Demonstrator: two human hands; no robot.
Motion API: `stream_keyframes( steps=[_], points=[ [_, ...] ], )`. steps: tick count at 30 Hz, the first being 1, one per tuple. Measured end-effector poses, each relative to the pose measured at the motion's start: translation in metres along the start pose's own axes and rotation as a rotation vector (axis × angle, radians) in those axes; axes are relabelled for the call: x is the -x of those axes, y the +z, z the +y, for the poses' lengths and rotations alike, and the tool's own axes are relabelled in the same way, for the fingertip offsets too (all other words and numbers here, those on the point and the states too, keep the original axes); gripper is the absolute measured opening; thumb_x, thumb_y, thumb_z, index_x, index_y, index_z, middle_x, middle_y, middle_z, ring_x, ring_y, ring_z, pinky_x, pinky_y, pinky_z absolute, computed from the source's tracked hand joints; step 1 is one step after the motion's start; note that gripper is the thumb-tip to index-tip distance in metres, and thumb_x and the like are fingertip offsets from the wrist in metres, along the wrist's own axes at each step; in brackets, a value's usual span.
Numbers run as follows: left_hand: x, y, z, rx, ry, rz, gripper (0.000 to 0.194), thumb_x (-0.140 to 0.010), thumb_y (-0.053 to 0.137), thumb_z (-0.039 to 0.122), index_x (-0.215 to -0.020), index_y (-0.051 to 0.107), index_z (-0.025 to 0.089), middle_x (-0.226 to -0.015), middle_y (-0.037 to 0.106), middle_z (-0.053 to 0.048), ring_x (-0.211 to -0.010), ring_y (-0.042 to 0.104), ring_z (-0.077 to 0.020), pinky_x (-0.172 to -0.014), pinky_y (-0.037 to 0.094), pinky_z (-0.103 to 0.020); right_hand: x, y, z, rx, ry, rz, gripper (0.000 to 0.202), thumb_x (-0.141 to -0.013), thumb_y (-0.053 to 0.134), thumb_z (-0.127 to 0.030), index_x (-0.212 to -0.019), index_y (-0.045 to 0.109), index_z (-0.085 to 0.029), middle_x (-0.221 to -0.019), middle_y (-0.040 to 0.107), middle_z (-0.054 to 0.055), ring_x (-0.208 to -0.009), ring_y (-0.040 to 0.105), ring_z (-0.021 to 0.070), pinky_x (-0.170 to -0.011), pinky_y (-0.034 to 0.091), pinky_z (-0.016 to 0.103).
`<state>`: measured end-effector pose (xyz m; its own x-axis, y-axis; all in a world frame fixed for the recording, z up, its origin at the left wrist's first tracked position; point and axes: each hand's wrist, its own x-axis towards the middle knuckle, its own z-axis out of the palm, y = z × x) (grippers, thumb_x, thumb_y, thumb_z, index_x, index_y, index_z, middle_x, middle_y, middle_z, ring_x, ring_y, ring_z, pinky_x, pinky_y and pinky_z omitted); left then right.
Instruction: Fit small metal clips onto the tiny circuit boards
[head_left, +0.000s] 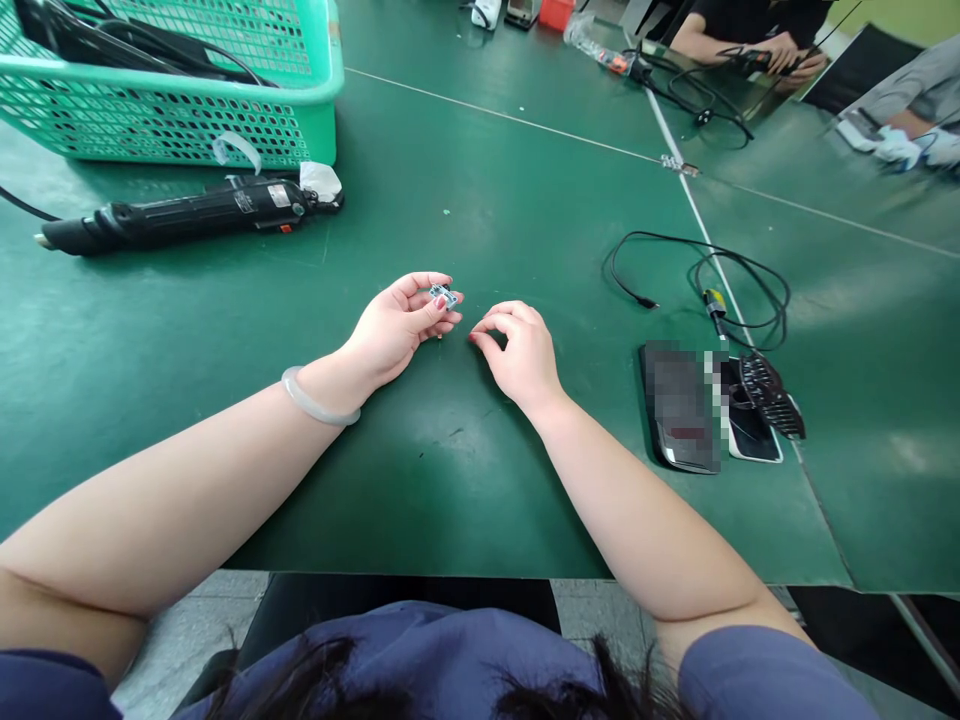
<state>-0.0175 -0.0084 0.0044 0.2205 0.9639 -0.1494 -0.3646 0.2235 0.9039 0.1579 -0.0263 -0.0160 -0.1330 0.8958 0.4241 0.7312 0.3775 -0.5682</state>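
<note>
The left hand [394,325] pinches a small, dark-and-pale part [445,293] above the bench [457,490], in from its near edge. Just beside it, the right hand [523,350] curls, thumb and forefinger tips close together; whether they grip anything, I cannot tell.

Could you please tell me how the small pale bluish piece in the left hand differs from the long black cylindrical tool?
The small pale bluish piece is far smaller than the long black cylindrical tool. The piece is pale; the tool is mostly black. The piece is held in the left hand's fingers; the tool lies on the green tabletop.
</note>
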Motion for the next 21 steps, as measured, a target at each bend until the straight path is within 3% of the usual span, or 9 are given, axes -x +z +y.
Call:
stream_keyframes(
  steps=[6, 15, 21],
  points=[
    [0.003, 0.004, -0.003, -0.103, 0.04, -0.07, 0.033, -0.067, 0.081, 0.019, -0.089, 0.056, 0.015, -0.08, 0.069, -0.001, -0.072, 0.065, -0.0101, -0.071, 0.052, -0.025, 0.005, -0.01, -0.016, -0.014, -0.138, 0.215, 0.014, -0.088, 0.061, -0.03, -0.076, 0.066, -0.024, -0.087, 0.067, 0.003, -0.085, 0.06, 0.0193, -0.081, 0.048, 0.037],
    [0.004, 0.006, -0.003, -0.254, 0.135, -0.039, 0.032, -0.063, 0.08, 0.013, -0.082, 0.055, 0.015, -0.08, 0.069, -0.002, -0.075, 0.066, -0.0113, -0.078, 0.054, -0.028, 0.008, -0.012, -0.018, 0.163, -0.202, 0.153, 0.019, -0.091, 0.056, -0.035, -0.078, 0.067, -0.026, -0.09, 0.07, 0.003, -0.086, 0.057, 0.022, -0.08, 0.039, 0.041],
    [0.009, 0.006, -0.004, -0.448, 0.274, -0.034, 0.027, -0.065, 0.079, 0.018, -0.082, 0.058, 0.015, -0.083, 0.07, -0.003, -0.077, 0.067, -0.0125, -0.078, 0.055, -0.029, 0.008, -0.012, -0.017, 0.303, -0.328, 0.234, 0.016, -0.091, 0.057, -0.029, -0.079, 0.067, -0.026, -0.087, 0.071, 0.001, -0.08, 0.057, 0.019, -0.074, 0.037, 0.036]
  ],
)
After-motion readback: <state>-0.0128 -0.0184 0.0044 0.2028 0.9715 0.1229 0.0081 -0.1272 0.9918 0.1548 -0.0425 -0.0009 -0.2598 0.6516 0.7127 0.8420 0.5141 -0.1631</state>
